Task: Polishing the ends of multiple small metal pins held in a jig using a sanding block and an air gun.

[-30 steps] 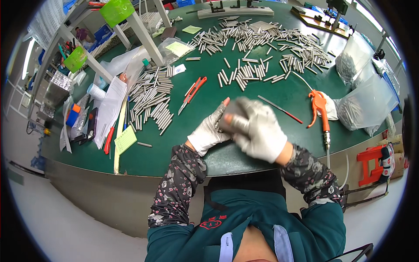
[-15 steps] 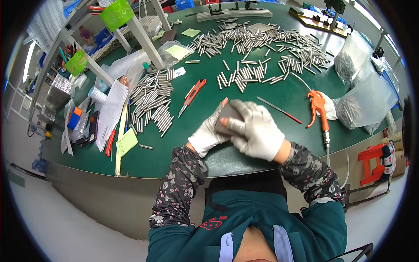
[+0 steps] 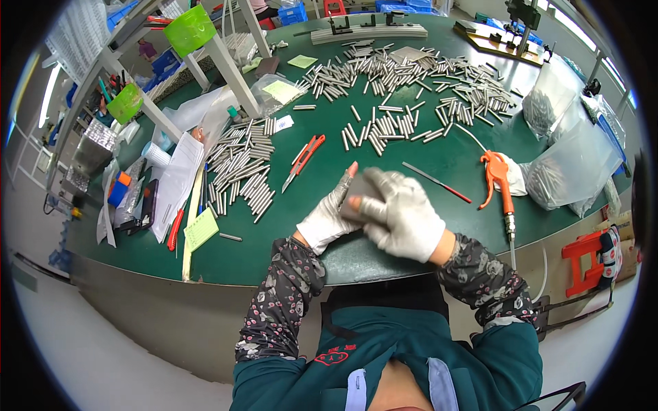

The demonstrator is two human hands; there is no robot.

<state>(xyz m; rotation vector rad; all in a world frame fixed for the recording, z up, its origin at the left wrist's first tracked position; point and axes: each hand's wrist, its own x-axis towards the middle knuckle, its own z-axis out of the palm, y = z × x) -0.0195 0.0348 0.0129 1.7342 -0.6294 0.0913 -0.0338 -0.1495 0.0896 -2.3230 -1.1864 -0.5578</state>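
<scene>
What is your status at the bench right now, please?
Left hand and right hand, gloved, together over green table. Small grey piece between them. Nothing in the way.

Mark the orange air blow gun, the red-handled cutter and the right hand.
orange air blow gun (image 3: pixel 499 179), head view, on its orange body.
red-handled cutter (image 3: pixel 305 159), head view, mid handle.
right hand (image 3: pixel 404 218), head view, back of the glove.

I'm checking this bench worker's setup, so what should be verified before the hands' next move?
1. Both hands gloved: left hand and right hand wear white gloves: ok.
2. Grey block held: both hands grip it, above the table's near edge: ok.
3. Block's working face: hidden by fingers: cannot tell.
4. Metal rods within reach: sorted group lies to the left: ok.
5. Orange air gun: lies loose to the right, untouched: ok.
6. Red cutter: blade state: cannot tell.
</scene>
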